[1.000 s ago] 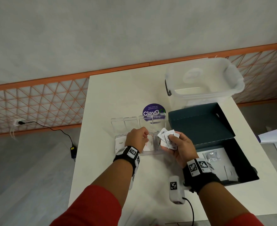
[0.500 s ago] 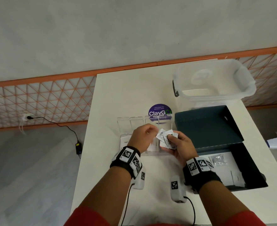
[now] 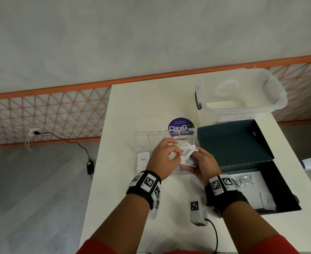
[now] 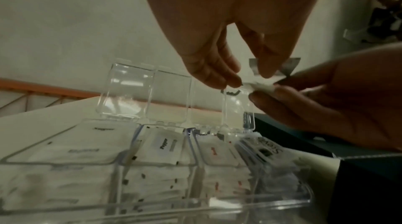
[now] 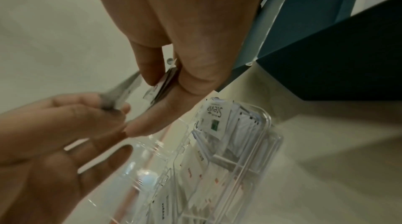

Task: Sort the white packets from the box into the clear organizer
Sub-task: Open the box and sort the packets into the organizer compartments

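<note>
My right hand (image 3: 195, 161) holds a small stack of white Stevia packets (image 3: 187, 154) above the right end of the clear organizer (image 3: 142, 142). My left hand (image 3: 176, 155) pinches the top packet (image 5: 121, 93) of that stack between thumb and fingers, while the rest of the stack (image 5: 162, 82) stays gripped in the right hand (image 5: 161, 79). The organizer (image 4: 261, 200) has its lids up, and white packets lie in each compartment. The dark teal box (image 3: 233, 142) lies open to the right, with a white sheet and a clear packet (image 3: 246, 180) in its base.
A clear plastic tub (image 3: 242, 92) stands behind the box. A round purple sticker (image 3: 180, 123) lies behind the organizer. A white tagged device with a cable (image 3: 196, 211) sits near the table's front edge. The table drops off just left of the organizer.
My left hand has lifted from the organizer's compartments to the right hand's stack and has taken hold of the top packet. The right hand has stayed put.
</note>
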Action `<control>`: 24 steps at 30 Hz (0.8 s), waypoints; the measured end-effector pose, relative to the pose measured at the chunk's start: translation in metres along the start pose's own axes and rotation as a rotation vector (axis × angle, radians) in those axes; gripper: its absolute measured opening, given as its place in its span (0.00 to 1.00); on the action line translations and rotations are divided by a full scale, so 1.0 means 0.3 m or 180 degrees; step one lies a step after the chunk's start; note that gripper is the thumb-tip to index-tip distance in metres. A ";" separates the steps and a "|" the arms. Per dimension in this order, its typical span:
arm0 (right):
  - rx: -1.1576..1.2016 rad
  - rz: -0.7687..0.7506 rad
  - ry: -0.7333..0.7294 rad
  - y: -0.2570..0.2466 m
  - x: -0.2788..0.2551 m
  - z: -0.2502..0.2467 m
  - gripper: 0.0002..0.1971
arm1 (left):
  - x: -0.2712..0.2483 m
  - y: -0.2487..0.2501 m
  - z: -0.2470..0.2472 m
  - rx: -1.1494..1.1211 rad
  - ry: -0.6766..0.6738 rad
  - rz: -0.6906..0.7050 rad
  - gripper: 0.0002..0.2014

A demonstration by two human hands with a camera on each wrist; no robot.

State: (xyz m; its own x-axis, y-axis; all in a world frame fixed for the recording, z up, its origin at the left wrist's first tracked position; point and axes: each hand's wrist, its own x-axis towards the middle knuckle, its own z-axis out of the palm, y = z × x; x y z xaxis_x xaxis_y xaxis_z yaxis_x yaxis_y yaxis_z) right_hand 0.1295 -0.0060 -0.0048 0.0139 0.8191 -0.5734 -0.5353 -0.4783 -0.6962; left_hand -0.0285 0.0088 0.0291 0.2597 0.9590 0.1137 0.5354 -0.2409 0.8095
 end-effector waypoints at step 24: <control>0.0073 -0.0221 0.0785 -0.110 -0.025 -0.125 0.05 | 0.031 -0.039 0.154 0.0137 -0.0337 -0.1365 0.10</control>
State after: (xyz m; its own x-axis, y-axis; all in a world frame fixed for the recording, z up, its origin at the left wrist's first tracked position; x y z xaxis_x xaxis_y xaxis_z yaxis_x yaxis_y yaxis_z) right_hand 0.1786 -0.0082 0.0062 0.2554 0.7464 -0.6145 -0.5450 -0.4139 -0.7292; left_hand 0.0048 0.0136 -0.0060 0.0865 0.9535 -0.2889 0.6451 0.1673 0.7455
